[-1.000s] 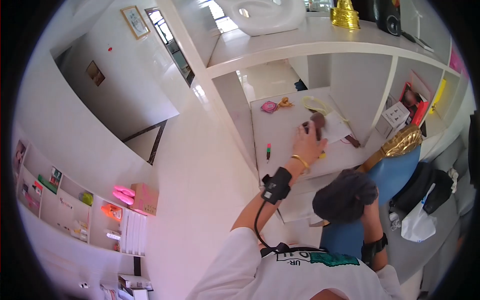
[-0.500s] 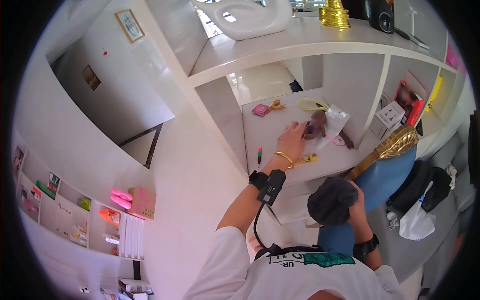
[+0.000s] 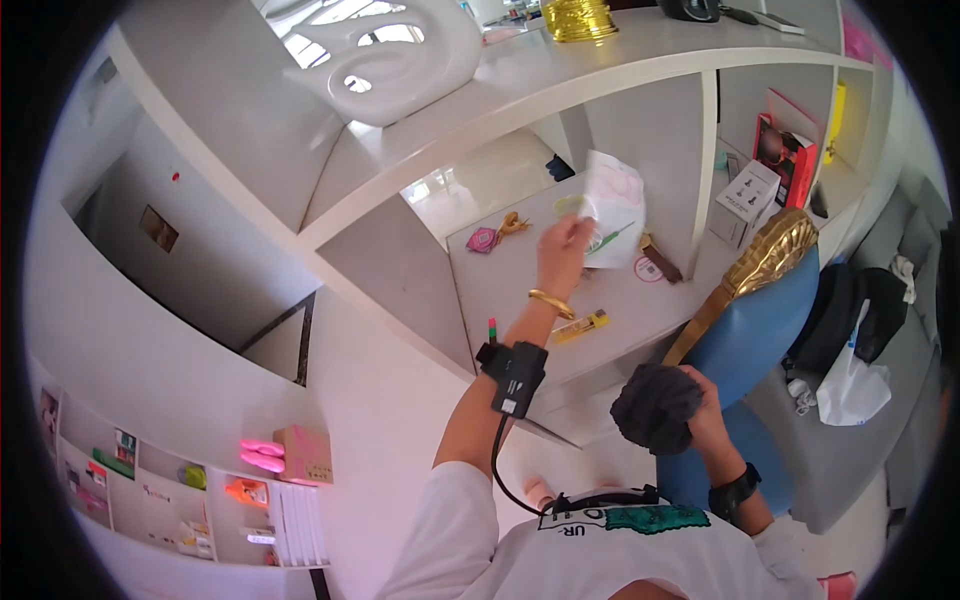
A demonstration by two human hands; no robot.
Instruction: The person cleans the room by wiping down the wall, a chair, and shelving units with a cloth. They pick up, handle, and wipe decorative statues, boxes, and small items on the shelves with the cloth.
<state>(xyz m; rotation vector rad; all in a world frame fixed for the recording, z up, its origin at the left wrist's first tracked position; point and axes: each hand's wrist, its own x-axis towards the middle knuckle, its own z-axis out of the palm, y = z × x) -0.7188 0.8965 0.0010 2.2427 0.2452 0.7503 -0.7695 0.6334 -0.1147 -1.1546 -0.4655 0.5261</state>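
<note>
My left hand [image 3: 563, 250], with a gold bangle at the wrist, is closed on the edge of a see-through plastic bag [image 3: 618, 205] held upright over the shelf compartment. Inside or behind the bag, pinkish and green shapes show; I cannot tell which. A brown strap-like piece [image 3: 662, 260] and a round white tag [image 3: 650, 269] lie to its right. Nearer me is a yellow packet [image 3: 580, 327]. My right hand [image 3: 708, 412] grips a bunched dark grey cloth [image 3: 655, 408] in front of the blue chair.
A pink diamond-shaped item [image 3: 482, 240] and a tan tied bundle [image 3: 514, 223] lie at the compartment's left. A green and red stick [image 3: 492, 329] is partly behind my arm. The blue chair [image 3: 765, 335] has a gold carved edge. A white box [image 3: 745, 203] stands in the right cubby.
My left hand has left the brown and purple items and raised the plastic bag. Those items are now mostly hidden. My right hand still holds the cloth. The view has shifted.
</note>
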